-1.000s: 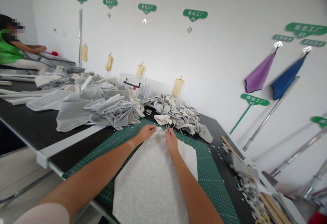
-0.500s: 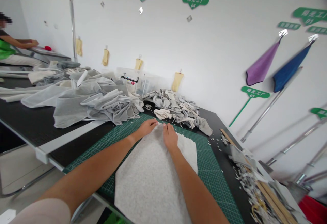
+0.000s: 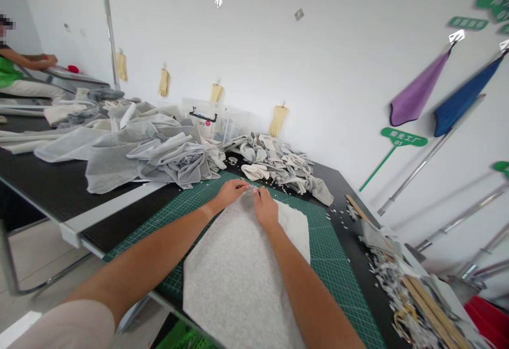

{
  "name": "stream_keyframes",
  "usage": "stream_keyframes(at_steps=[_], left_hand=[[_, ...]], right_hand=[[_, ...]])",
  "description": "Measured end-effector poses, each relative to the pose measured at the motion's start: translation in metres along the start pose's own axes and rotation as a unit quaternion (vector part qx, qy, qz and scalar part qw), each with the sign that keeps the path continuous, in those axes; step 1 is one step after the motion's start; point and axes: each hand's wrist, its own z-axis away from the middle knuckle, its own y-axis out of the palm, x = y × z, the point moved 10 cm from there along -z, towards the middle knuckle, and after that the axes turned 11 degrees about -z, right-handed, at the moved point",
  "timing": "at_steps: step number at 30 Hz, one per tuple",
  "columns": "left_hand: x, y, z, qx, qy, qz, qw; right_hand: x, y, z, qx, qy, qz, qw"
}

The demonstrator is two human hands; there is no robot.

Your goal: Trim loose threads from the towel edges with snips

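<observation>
A light grey cloth lies over the green cutting mat and reaches the table's near edge. At its far end, my left hand is closed, fingertips pinching the cloth's edge. Right beside it, my right hand is closed too, thumb and fingers on the same edge. The fingertips of both hands nearly meet, and a small pale bit shows between them, too small to make out.
Piles of grey cloth lie left, with smaller crumpled pieces behind the mat. A clear bin stands behind. Scraps, wooden strips and yellow-handled scissors lie right. Another person sits far left.
The camera view has shifted slightly. Both hands remain at the cloth's far edge, with the left fingertips slightly changed and a pale bit now showing between the hands.
</observation>
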Motion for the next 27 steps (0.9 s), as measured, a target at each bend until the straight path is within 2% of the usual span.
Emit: stream_keyframes(at_steps=[7, 17, 27], left_hand=[[0.001, -0.004, 0.000, -0.020, -0.013, 0.027, 0.999], [0.001, 0.002, -0.002, -0.001, 0.001, 0.038, 0.999], [0.003, 0.009, -0.003, 0.019, 0.005, 0.058, 0.998]], right_hand=[[-0.002, 0.003, 0.000, 0.016, 0.001, -0.003, 1.000], [-0.001, 0.003, 0.000, 0.024, 0.008, -0.007, 1.000], [0.000, 0.004, 0.001, 0.025, -0.014, -0.010, 1.000]])
